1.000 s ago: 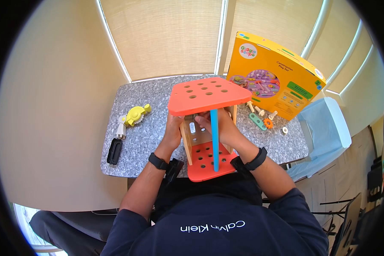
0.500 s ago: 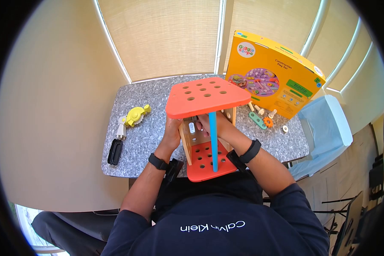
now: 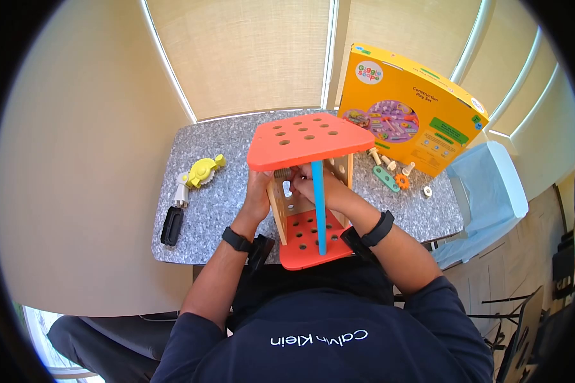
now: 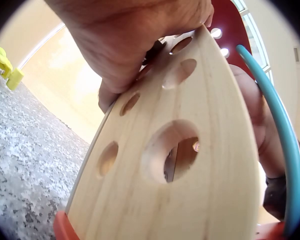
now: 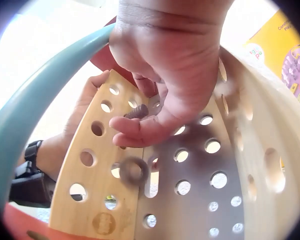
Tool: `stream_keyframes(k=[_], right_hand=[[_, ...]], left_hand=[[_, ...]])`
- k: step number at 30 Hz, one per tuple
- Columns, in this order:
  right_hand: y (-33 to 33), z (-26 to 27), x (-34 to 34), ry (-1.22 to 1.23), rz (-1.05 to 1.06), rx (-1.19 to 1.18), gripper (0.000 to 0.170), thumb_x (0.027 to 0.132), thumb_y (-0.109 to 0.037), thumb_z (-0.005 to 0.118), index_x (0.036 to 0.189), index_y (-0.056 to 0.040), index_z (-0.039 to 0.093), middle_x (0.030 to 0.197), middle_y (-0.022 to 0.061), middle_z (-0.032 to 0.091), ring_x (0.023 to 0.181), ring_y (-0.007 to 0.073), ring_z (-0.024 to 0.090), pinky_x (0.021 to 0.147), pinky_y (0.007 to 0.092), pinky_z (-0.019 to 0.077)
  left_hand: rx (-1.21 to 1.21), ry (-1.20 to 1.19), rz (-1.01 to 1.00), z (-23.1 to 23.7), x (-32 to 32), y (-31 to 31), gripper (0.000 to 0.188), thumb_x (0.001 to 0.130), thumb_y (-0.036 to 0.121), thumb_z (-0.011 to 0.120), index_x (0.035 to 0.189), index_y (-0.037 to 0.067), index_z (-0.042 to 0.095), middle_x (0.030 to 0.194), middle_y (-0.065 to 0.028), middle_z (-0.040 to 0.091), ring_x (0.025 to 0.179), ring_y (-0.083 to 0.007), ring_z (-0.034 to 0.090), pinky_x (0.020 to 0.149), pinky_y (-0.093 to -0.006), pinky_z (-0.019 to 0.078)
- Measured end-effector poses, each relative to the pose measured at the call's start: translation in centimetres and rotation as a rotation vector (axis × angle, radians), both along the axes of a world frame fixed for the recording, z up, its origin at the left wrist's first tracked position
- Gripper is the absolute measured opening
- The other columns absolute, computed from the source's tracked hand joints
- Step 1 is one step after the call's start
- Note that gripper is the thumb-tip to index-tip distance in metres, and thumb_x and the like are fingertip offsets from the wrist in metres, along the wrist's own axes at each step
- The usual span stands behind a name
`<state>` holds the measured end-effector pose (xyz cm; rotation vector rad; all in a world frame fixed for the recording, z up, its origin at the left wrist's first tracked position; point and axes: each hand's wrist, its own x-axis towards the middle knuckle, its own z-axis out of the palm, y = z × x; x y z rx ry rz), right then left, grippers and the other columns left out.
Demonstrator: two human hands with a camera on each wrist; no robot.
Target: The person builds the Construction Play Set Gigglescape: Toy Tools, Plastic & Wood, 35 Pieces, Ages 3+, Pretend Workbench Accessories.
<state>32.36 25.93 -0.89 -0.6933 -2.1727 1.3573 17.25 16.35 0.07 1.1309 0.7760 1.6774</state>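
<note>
Between the hands: wooden toy frame (image 3: 310, 140), upright, with red boards above and below and a blue post (image 3: 319, 214) nearest the body.
Left hand (image 3: 257, 195): closed round the upper part of the left wooden side panel (image 3: 277, 214), gripping from outside.
Right hand (image 3: 333, 193): reaching inside the frame under the top board, open, with fingers loosely bent.
At the right fingertips: dark grooved bolt (image 5: 136, 111), close by; contact impossible to tell.
Below the right fingers: blurred ring (image 5: 124, 172), in front of the perforated panels.
Beyond the right hand: yellow Construction Play Set box (image 3: 415, 108), standing on the table (image 3: 227, 137); before it, pale wooden bolts (image 3: 388, 163), green perforated strip (image 3: 386, 179), orange gear (image 3: 402, 182) and pale ring-shaped nut (image 3: 427, 191).
Left of the left hand: yellow toy saw (image 3: 203, 172) with grey handle, and black tray (image 3: 172, 226) near the table edge.
</note>
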Motion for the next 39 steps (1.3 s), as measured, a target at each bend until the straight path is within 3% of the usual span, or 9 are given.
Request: stream_keyframes(k=[4, 9, 10, 12, 19, 21, 27, 37, 39], right_hand=[[-1.6, 3.0, 2.2, -0.133, 0.107, 0.095, 0.022, 0.083, -0.001, 0.057, 0.105, 0.0031, 0.063, 0.086, 0.0147, 0.066, 0.085, 0.0224, 0.069, 0.072, 0.0333, 0.0551], [-1.4, 2.8, 3.3, -0.51, 0.278, 0.441, 0.022, 0.079, 0.0, 0.067, 0.101, 0.0008, 0.065, 0.095, 0.0174, 0.069, 0.086, 0.0289, 0.07, 0.072, 0.0379, 0.0566], [-1.4, 2.4, 3.1, -0.51, 0.278, 0.44, 0.022, 0.079, 0.0, 0.067, 0.101, 0.0008, 0.065, 0.095, 0.0174, 0.069, 0.086, 0.0289, 0.07, 0.072, 0.0379, 0.0566], [-1.5, 1.5, 2.8, -0.683, 0.143, 0.054, 0.023, 0.08, 0.001, 0.071, 0.102, -0.0005, 0.066, 0.097, 0.0167, 0.07, 0.088, 0.0286, 0.071, 0.071, 0.0386, 0.0569], [-2.3, 3.2, 3.2, -0.722, 0.293, 0.111, 0.024, 0.084, -0.002, 0.072, 0.108, -0.0015, 0.068, 0.097, 0.0164, 0.07, 0.088, 0.0301, 0.071, 0.072, 0.0378, 0.0567], [-1.4, 0.4, 3.1, -0.278, 0.283, 0.252, 0.028, 0.086, -0.005, 0.073, 0.114, -0.0026, 0.068, 0.098, 0.0153, 0.071, 0.091, 0.0302, 0.071, 0.078, 0.0378, 0.0563], [-1.6, 1.3, 2.4, -0.692, 0.394, 0.15, 0.032, 0.086, -0.006, 0.074, 0.118, -0.0027, 0.068, 0.103, 0.0159, 0.071, 0.098, 0.03, 0.069, 0.083, 0.0401, 0.0549], [-1.5, 0.7, 1.2, -0.713, 0.428, 0.078, 0.028, 0.087, -0.005, 0.071, 0.115, -0.0017, 0.07, 0.108, 0.0172, 0.072, 0.098, 0.0312, 0.07, 0.083, 0.0416, 0.0546], [-0.9, -0.3, 1.2, -0.653, 0.355, 0.324, 0.023, 0.087, -0.002, 0.067, 0.11, 0.0003, 0.066, 0.098, 0.0187, 0.07, 0.095, 0.0309, 0.07, 0.083, 0.0398, 0.0546]], left_hand=[[0.036, 0.03, 0.085, -0.8, -0.5, 0.9, 0.06, 0.098, 0.055, 0.054, 0.131, 0.005, 0.053, 0.119, -0.0104, 0.059, 0.108, -0.0209, 0.06, 0.088, -0.038, 0.0538], [0.042, 0.048, 0.112, -0.9, -0.4, 0.7, 0.055, 0.097, 0.052, 0.055, 0.128, 0.006, 0.054, 0.114, -0.0084, 0.059, 0.106, -0.0191, 0.059, 0.09, -0.0359, 0.0525], [0.041, 0.049, 0.113, -0.8, -0.4, 0.7, 0.055, 0.097, 0.052, 0.055, 0.128, 0.006, 0.054, 0.114, -0.0084, 0.059, 0.106, -0.0191, 0.059, 0.09, -0.0359, 0.0525], [0.032, 0.033, 0.092, -0.6, -0.2, 0.5, 0.054, 0.098, 0.051, 0.054, 0.127, 0.006, 0.054, 0.113, -0.008, 0.059, 0.107, -0.018, 0.058, 0.09, -0.0346, 0.052], [0.044, 0.105, 0.159, -0.2, 0.0, 0.4, 0.053, 0.099, 0.051, 0.051, 0.127, 0.006, 0.053, 0.113, -0.0076, 0.058, 0.105, -0.0175, 0.057, 0.089, -0.0336, 0.051], [0.051, 0.129, 0.15, -0.4, -0.1, 0.5, 0.054, 0.099, 0.051, 0.05, 0.127, 0.006, 0.053, 0.113, -0.0076, 0.058, 0.105, -0.0174, 0.057, 0.089, -0.0337, 0.0508], [0.054, 0.143, 0.13, -0.4, -0.3, 0.5, 0.053, 0.098, 0.051, 0.05, 0.126, 0.005, 0.055, 0.113, -0.0074, 0.058, 0.105, -0.0176, 0.058, 0.088, -0.0342, 0.051], [0.052, 0.039, 0.122, 0.3, 0.6, 0.2, 0.052, 0.098, 0.05, 0.053, 0.123, 0.005, 0.057, 0.111, -0.0066, 0.06, 0.105, -0.0171, 0.059, 0.089, -0.0349, 0.0515], [0.047, 0.093, 0.122, 0.2, 0.2, 0.3, 0.054, 0.098, 0.052, 0.053, 0.125, 0.005, 0.055, 0.111, -0.0069, 0.059, 0.104, -0.0175, 0.058, 0.09, -0.0353, 0.0515]])
